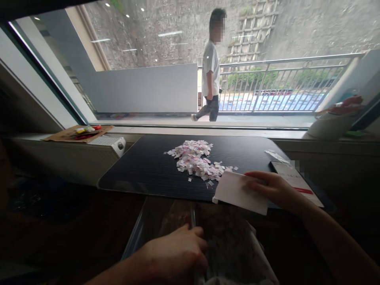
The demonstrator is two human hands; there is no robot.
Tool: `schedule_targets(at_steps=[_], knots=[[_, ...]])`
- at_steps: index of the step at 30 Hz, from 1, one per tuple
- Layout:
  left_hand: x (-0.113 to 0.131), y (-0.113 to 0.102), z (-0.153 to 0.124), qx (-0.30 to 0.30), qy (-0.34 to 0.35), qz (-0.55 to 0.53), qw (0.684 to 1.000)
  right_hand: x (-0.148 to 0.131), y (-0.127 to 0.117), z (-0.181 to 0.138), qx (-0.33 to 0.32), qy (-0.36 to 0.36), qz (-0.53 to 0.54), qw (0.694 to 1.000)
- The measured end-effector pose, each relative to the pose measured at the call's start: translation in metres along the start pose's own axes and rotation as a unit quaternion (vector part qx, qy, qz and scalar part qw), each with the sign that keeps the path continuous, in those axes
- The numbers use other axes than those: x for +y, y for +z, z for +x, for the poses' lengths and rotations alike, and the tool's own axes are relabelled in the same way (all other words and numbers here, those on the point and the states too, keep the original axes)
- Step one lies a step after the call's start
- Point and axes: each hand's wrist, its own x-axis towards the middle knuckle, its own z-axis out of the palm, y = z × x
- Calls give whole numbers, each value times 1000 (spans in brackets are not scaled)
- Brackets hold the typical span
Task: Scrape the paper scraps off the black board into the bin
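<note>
Small pale pink and white paper pieces (198,161) lie heaped on a dark wood-grain tabletop (127,170). My right hand (268,188) grips a white card (234,192), held tilted at the table's front edge. Its far left corner meets the near end of the heap. Below the tabletop, my left hand (181,249) has its fingers curled over the rim of a clear plastic bin (139,223). The bin's inside is dim, and its contents cannot be made out. Part of the left fingers is hidden behind the hand.
A phone (297,182) lies at the table's right side, with a clear plastic wrapper (277,155) behind it. To the left, a cardboard sheet (59,134) holds small colourful items beside a white radiator (109,142). A person (211,67) walks outside the window.
</note>
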Motion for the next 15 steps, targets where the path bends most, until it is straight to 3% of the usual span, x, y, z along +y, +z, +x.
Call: schedule_targets(at_steps=[6, 12, 15], knots=[[0, 2, 4, 11, 3, 6, 1000, 4, 1, 7, 6, 26, 15, 1000], [1, -1, 5, 7, 7, 8, 1000, -1, -1, -6, -39, 41, 26, 998], [5, 3, 8, 23, 9, 23, 999, -2, -2, -8, 10, 19, 24, 999]])
